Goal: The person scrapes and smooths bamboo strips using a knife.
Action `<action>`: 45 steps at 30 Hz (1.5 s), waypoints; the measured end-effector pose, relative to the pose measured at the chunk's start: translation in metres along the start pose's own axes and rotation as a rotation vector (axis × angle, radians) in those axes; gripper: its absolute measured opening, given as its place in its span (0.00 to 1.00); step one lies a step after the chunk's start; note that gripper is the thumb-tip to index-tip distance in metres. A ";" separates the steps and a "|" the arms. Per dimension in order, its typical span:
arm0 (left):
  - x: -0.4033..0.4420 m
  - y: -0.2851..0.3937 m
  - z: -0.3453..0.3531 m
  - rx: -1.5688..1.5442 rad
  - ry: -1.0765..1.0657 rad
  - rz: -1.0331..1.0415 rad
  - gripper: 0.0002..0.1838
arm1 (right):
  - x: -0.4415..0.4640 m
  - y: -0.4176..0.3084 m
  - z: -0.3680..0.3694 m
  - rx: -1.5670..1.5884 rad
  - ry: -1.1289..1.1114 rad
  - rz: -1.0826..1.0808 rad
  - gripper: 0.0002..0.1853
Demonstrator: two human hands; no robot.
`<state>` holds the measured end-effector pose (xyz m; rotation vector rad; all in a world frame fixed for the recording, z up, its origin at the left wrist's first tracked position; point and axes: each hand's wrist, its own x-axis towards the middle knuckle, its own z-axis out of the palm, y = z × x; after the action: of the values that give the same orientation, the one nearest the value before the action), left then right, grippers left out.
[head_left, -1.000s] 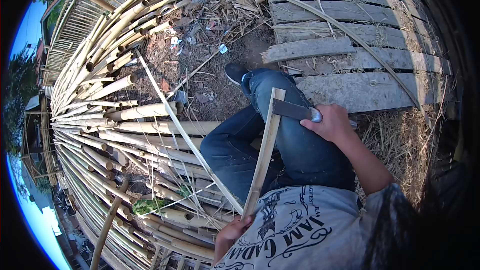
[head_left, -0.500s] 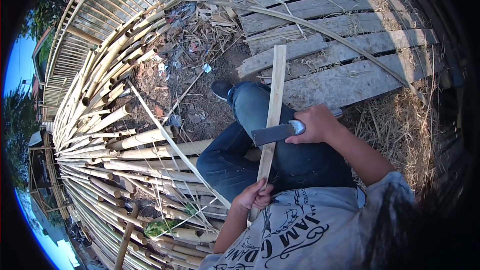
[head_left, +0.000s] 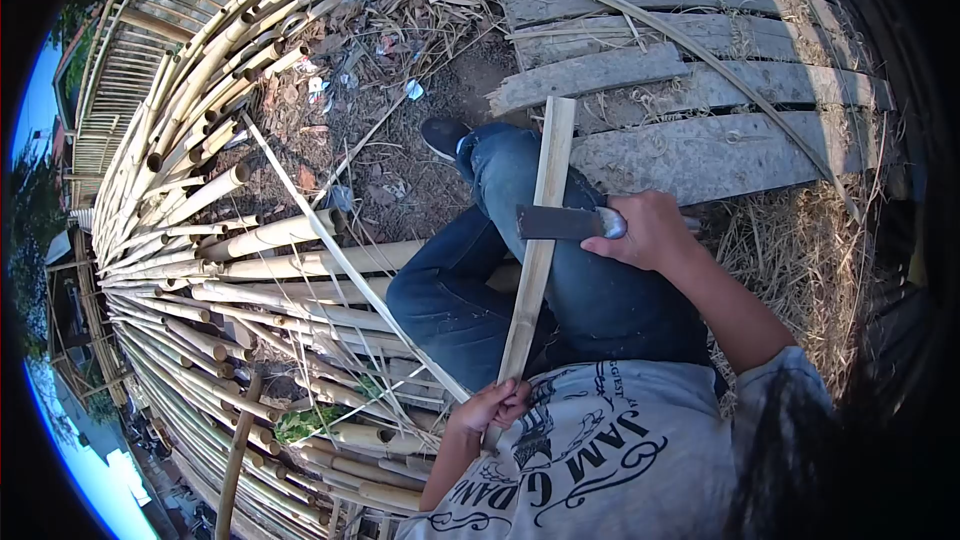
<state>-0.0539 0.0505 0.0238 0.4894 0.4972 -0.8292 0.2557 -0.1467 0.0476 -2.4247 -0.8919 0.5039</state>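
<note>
Since the frame half a second back, the knife (head_left: 560, 223) has come to cross the strip (head_left: 533, 280) nearer its far end, and the left hand (head_left: 490, 407) has dropped lower in my picture, though the camera has shifted too.

In the head view, my only one, I find the strip slanting from the left hand up and away from the shirt (head_left: 600, 450), passing over the bent leg (head_left: 620, 315). Its long axis points outward from the body, and the blade lies across it, close to square. I judge that crossing matters most; whether the edge bites, I can't tell.

The left fingers are curled tight round the strip's near end, close by the shirt. The right hand (head_left: 645, 230), nearer the crossing, sits right of the strip, apart from it, its fingers clamped on the mostly hidden handle. I see bamboo poles (head_left: 285, 233) to the left, and boards (head_left: 690, 155) beyond the knee.
</note>
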 end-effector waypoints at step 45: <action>0.045 0.045 0.084 1.151 0.727 0.285 0.26 | -0.057 0.006 -0.001 0.157 0.143 0.097 0.33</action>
<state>0.0263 0.0016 0.0724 1.9197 0.5522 -0.5742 0.2184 -0.1900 0.0541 -2.3352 -0.6522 0.4131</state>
